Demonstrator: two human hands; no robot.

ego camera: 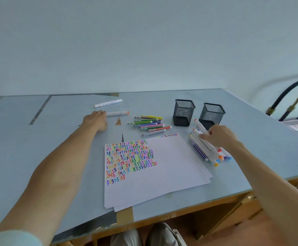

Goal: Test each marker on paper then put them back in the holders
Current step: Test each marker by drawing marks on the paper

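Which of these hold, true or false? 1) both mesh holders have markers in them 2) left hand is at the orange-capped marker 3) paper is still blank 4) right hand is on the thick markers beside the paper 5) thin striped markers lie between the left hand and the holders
1) False. Both mesh holders look empty; the markers lie on the table.
2) True. The left hand touches the orange-capped marker.
3) False. The paper carries rows of coloured squiggles.
4) True. The right hand rests on the thick markers.
5) True. The thin striped markers lie there.
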